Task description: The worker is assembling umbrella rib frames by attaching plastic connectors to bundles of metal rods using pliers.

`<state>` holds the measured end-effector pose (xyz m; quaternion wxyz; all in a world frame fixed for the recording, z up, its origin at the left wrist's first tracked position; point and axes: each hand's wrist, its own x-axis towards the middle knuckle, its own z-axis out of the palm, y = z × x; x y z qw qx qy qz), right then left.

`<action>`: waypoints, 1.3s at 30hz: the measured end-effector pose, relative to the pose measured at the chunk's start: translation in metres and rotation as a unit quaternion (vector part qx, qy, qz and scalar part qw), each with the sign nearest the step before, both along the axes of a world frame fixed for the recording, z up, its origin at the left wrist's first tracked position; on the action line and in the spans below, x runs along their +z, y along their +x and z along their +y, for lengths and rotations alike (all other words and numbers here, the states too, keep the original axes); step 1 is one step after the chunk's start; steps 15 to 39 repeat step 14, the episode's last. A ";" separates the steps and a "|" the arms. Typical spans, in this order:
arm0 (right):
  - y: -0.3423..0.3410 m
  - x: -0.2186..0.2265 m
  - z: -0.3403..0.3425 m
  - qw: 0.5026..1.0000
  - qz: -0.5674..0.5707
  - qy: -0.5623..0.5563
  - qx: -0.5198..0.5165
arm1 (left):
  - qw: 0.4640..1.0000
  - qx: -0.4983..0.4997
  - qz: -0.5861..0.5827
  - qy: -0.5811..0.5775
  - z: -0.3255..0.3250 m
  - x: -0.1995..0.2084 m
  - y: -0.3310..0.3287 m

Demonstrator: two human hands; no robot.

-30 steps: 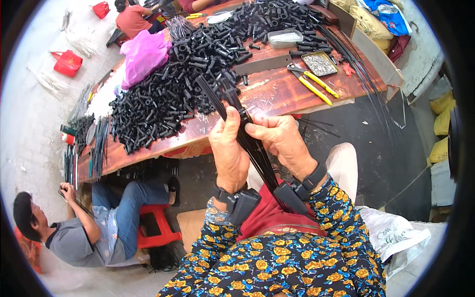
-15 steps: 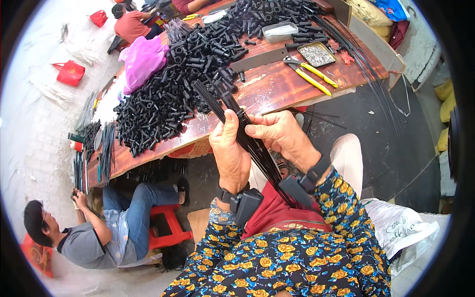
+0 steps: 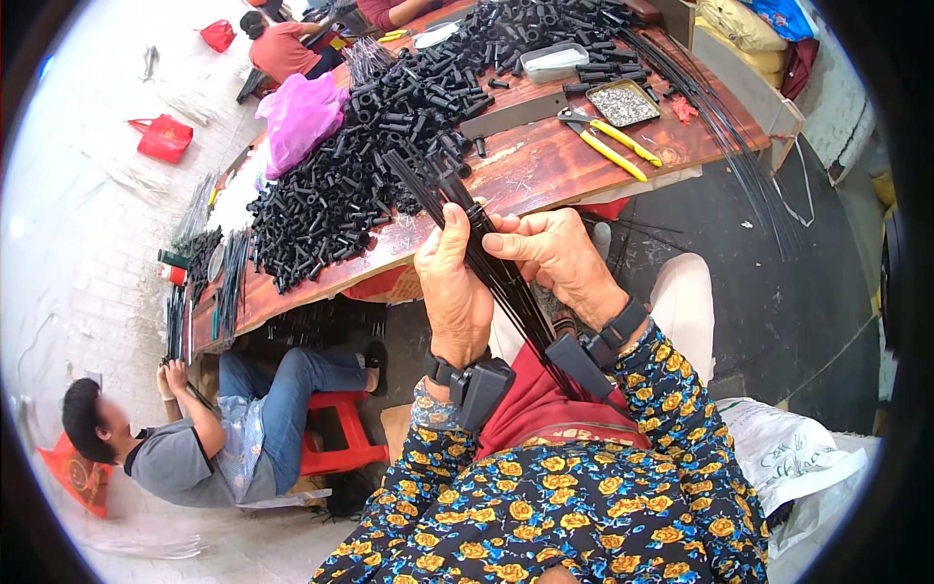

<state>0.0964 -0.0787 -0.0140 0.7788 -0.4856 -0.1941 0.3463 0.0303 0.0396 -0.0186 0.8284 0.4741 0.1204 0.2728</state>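
A bundle of thin black rods point(image 3: 513, 300) slants across my lap, its upper end fanning out towards the table and its lower end at the red cloth on my lap. My left hand point(image 3: 455, 292) is closed around it, thumb up along the near side. A dark thicker piece shows among the rods just above the thumb. My right hand point(image 3: 569, 261) is closed in a pinch, its thumb and fingertips pressed at the bundle's right side. What lies between those fingertips is hidden.
The wooden table point(image 3: 530, 185) bears a heap of short black tubes point(image 3: 341, 195), yellow-handled cutters point(image 3: 611, 146), a flat blade point(image 3: 511, 117), a tray of small silvery bits point(image 3: 623, 102) and a pink bag point(image 3: 300, 122). A seated person point(image 3: 195, 457) works at left. A white bag point(image 3: 778, 448) lies at right.
The view has shifted slightly, so the table's left side and the seated person appear further right. Both hands keep their hold at the bundle, almost unchanged.
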 end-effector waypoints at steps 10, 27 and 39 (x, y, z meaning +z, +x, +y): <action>0.004 -0.006 0.000 0.999 -0.047 -0.002 -0.013 | 0.999 -0.007 -0.016 0.042 -0.016 0.017 -0.006; -0.002 -0.008 0.002 0.997 -0.069 0.028 -0.016 | 0.999 0.021 -0.034 0.006 -0.017 0.015 -0.009; -0.002 -0.008 0.002 0.997 -0.069 0.028 -0.016 | 0.999 0.021 -0.034 0.006 -0.017 0.015 -0.009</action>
